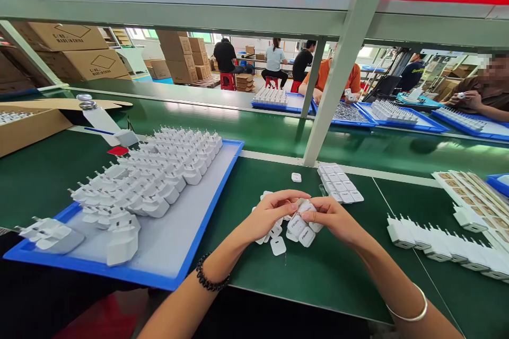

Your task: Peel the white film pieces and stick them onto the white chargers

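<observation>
Meeting over the green table (338, 270), the left hand (270, 214) and right hand (332, 218) are both closed on a cluster of small white plates (301, 228) — some printed — held just above the surface. A few loose plates (278, 246) lie beneath them. A blue tray (207, 212) of white chargers (159, 180) sits to the left — a row of chargers (441, 246) to the right.

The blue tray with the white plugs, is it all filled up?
No, the white plugs cover only the left part of the blue tray; its right strip is bare.
</observation>
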`<state>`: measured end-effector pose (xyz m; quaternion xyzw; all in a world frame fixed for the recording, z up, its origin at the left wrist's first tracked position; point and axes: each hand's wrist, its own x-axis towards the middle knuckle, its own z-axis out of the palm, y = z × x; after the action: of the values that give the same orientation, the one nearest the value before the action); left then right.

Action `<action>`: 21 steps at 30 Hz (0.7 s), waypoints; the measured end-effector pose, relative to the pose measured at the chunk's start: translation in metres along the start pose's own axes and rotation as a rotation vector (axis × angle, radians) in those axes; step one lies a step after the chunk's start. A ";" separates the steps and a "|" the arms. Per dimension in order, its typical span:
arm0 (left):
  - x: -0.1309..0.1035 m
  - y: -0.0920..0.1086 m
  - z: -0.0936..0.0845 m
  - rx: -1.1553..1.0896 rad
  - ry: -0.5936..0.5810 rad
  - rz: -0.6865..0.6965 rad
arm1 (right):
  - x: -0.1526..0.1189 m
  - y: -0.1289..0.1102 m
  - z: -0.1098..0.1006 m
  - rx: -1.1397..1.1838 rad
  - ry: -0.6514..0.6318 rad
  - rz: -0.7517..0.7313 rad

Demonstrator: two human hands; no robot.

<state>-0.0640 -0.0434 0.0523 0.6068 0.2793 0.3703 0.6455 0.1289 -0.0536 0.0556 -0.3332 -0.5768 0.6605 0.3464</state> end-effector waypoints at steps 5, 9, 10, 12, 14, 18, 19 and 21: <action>0.001 0.001 0.000 -0.111 0.102 -0.013 | -0.002 -0.002 -0.004 -0.005 -0.015 -0.008; -0.001 0.004 -0.002 -0.071 0.037 -0.049 | -0.003 -0.003 -0.005 -0.004 -0.012 -0.034; -0.001 0.005 -0.003 -0.060 0.021 -0.053 | -0.003 -0.003 -0.005 -0.001 -0.010 -0.039; -0.002 0.006 -0.004 -0.042 0.008 -0.055 | -0.003 -0.003 -0.005 -0.003 -0.002 -0.046; -0.002 0.007 -0.004 -0.017 0.017 -0.056 | -0.003 -0.002 -0.004 -0.018 0.009 -0.042; -0.003 0.008 -0.001 0.099 0.035 -0.086 | -0.001 0.002 -0.002 -0.074 0.035 -0.029; -0.004 0.009 0.000 0.142 0.040 -0.090 | 0.000 0.003 -0.002 -0.095 0.038 -0.027; -0.005 0.009 0.002 0.219 0.046 -0.093 | 0.002 0.006 -0.001 -0.131 0.029 -0.019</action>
<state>-0.0668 -0.0486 0.0611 0.6513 0.3606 0.3211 0.5854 0.1287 -0.0519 0.0492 -0.3593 -0.6169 0.6130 0.3385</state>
